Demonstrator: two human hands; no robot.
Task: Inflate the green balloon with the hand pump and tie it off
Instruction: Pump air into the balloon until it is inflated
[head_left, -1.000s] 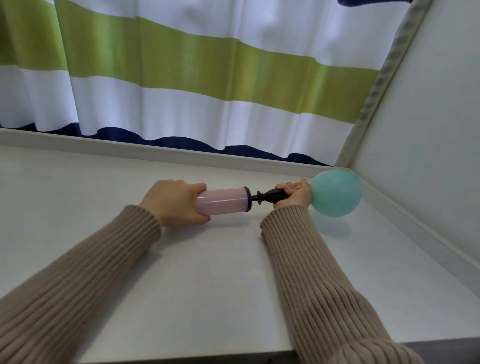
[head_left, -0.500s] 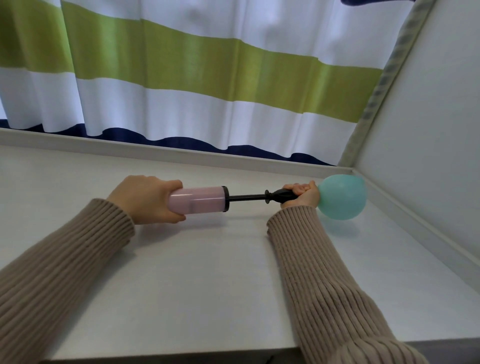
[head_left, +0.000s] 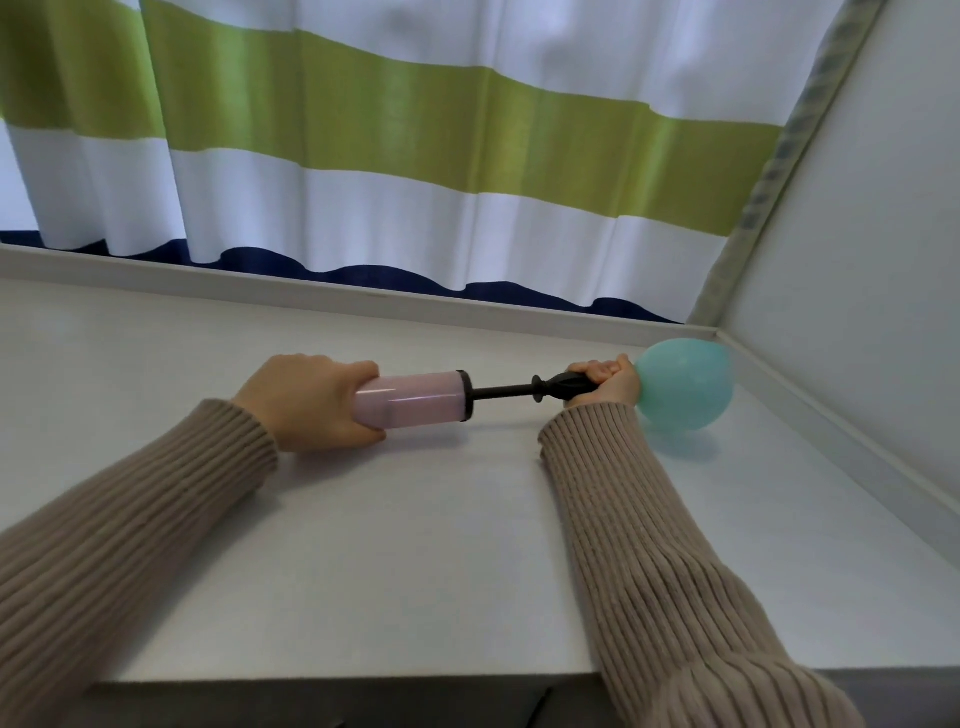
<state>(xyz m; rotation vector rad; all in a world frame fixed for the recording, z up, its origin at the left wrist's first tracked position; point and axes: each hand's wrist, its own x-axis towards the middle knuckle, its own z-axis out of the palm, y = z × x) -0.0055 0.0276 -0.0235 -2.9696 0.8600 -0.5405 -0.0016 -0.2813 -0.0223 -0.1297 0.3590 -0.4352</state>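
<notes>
A hand pump lies level just above the white table (head_left: 415, 561). My left hand (head_left: 304, 400) grips its pink barrel (head_left: 415, 397). A black rod (head_left: 501, 391) sticks out of the barrel towards the right. My right hand (head_left: 608, 387) grips the black nozzle end (head_left: 569, 385), where the balloon's neck is hidden under my fingers. The green balloon (head_left: 685, 389) is partly inflated and round. It bulges out to the right of my right hand and rests close to the table's right back corner.
A striped white, green and navy curtain (head_left: 415, 156) hangs behind the table's raised back ledge (head_left: 311, 293). A pale wall panel (head_left: 857, 270) with a low rim closes the right side, just beyond the balloon. The table's front edge runs along the bottom.
My left hand pulled the barrel left, baring the rod, and has now pushed it partway back right. My right hand and the balloon have stayed about where they were.
</notes>
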